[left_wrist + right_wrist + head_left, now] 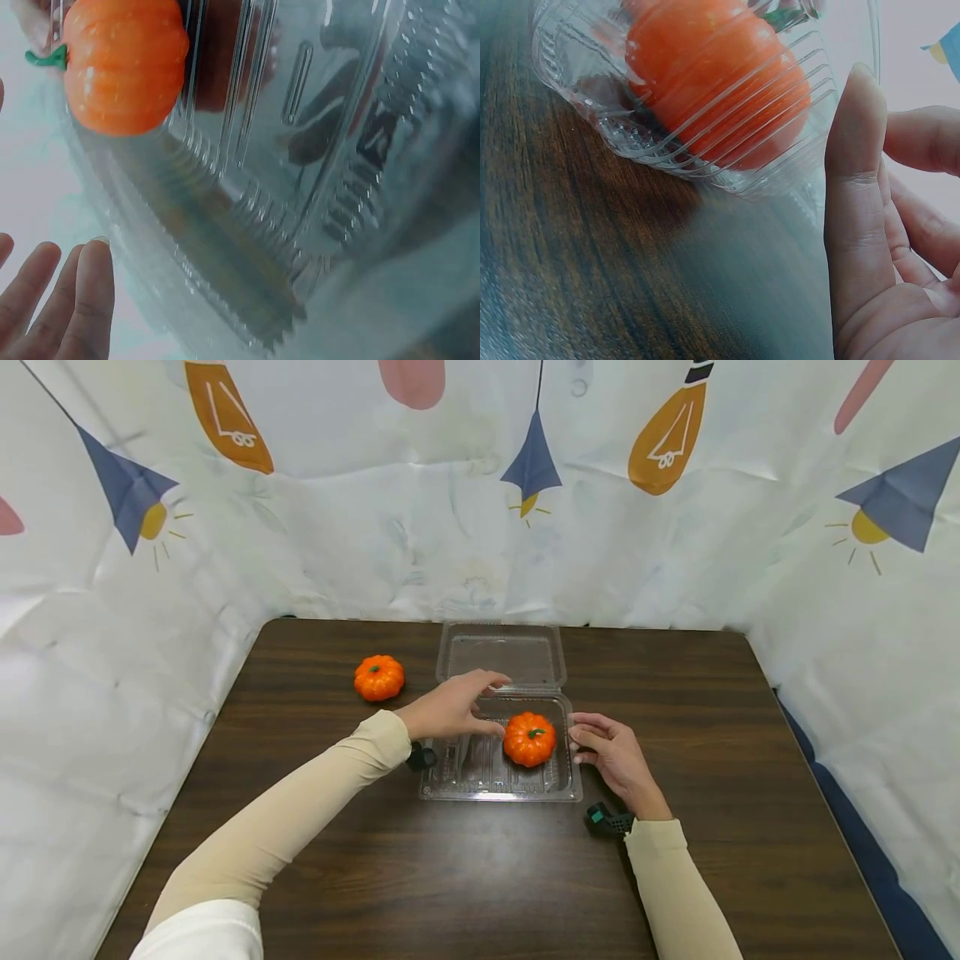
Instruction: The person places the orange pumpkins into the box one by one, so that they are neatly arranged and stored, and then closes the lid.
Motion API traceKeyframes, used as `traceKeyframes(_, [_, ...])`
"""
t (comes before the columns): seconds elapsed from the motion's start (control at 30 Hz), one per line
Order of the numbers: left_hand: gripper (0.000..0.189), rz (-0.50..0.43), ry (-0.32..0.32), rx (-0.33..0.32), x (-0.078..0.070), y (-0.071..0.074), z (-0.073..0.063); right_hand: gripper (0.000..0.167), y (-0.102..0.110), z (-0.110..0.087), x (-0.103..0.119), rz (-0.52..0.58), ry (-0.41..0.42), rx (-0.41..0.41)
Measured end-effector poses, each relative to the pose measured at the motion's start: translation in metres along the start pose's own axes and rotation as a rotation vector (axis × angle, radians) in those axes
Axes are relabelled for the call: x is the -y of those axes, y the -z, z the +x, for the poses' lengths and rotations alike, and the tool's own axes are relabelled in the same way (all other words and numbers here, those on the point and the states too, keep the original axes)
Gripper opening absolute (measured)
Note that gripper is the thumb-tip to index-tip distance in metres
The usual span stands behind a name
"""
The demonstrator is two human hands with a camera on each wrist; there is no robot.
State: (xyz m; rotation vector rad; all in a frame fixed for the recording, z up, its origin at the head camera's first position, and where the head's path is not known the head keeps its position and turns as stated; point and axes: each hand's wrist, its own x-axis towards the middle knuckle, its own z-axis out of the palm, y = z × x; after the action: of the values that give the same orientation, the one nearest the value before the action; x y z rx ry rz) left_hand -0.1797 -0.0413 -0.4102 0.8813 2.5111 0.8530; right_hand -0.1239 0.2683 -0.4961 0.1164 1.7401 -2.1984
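Observation:
A clear plastic clamshell box (480,789) stands on the table, its lid (501,656) folded back flat. Inside its right half sits an orange toy pumpkin (530,740) with a green stem, seen large in the left wrist view. My left hand (454,706) reaches over the box from the left, fingers spread and thumb tip right by the pumpkin's left side. At the box's right rim is my right hand (617,758), its thumb and fingertips right at the edge, loosely bent. In the right wrist view the thumb (853,187) overlaps the clear rim.
A second orange pumpkin (379,678) lies on the dark wooden table (480,885), left of the box and beyond my left forearm. A white curtain (450,543) printed with lamps hangs behind the table and along both sides.

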Motion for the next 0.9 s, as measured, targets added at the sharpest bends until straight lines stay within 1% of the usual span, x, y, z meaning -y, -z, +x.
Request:
traceKeyframes(0.23, [0.079,-0.002,0.005,-0.052,0.005,0.014,-0.010,0.026,0.000,0.001,-0.002,0.000,-0.009,-0.011])
traceKeyframes(0.43, [0.081,-0.009,0.038,-0.083,0.010,0.023,-0.018,0.030,-0.002,0.000,-0.002,-0.014,-0.011,-0.011])
traceKeyframes(0.63, [0.081,0.000,0.047,-0.119,0.016,0.031,-0.025,0.029,-0.003,-0.001,-0.002,-0.018,-0.010,-0.012])
traceKeyframes(0.77, [0.079,-0.013,0.048,-0.133,0.019,0.036,-0.030,0.029,-0.002,-0.002,-0.002,-0.021,-0.010,-0.020])
traceKeyframes(0.9, [0.079,-0.032,0.073,-0.149,0.022,0.043,-0.037,0.031,-0.001,-0.002,-0.001,-0.021,-0.006,-0.022])
